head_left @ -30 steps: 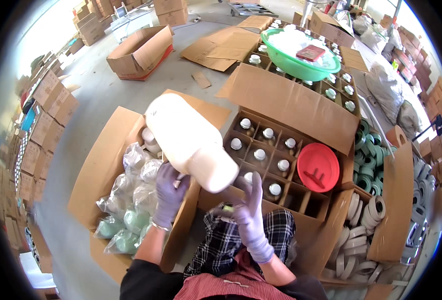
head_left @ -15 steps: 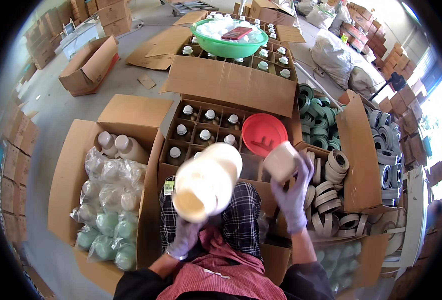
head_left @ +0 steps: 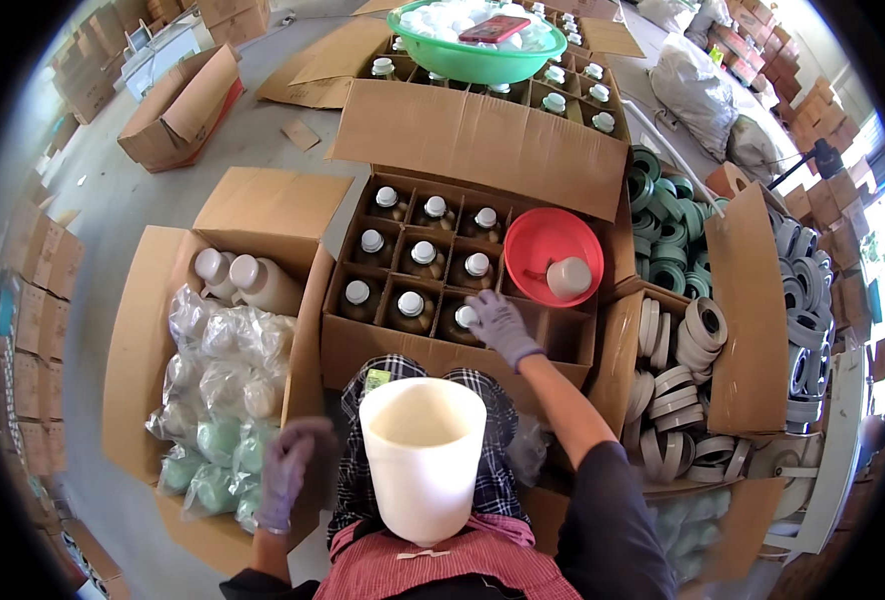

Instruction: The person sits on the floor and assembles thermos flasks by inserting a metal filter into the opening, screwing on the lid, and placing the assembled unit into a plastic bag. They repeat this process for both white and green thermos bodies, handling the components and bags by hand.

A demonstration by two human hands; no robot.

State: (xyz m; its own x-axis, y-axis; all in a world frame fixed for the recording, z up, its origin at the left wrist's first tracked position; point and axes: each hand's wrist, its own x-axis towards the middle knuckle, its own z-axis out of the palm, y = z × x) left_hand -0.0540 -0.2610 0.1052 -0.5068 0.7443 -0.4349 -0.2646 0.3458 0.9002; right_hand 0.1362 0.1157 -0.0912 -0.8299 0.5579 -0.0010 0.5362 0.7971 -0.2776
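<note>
On my lap, between my knees, stands a cream plastic container (head_left: 425, 475) with its wide mouth facing up; neither hand touches it. My gloved right hand (head_left: 504, 330) reaches into the divided carton and has its fingers at the white cap of a bottle (head_left: 460, 325) in the near row. My left hand (head_left: 295, 465), also gloved, is beside the left carton near the bagged green pieces (head_left: 225, 448); motion smears its fingers. A beige cup-shaped lid (head_left: 569, 278) rests in the red bowl (head_left: 540, 228) on the right of the divided carton.
Beige bottles (head_left: 266, 284) lie in the left carton (head_left: 153, 330). At right, cartons hold beige rings (head_left: 706, 322) and green rings (head_left: 673, 235). Grey rings (head_left: 805, 340) lie farther right. A green basin (head_left: 478, 66) with white pieces and a red phone (head_left: 494, 30) sits on the far carton.
The cream container has gone from my left hand to my lap, mouth up. The beige lid has left my right hand for the red bowl. My left hand moved left, my right to a bottle.
</note>
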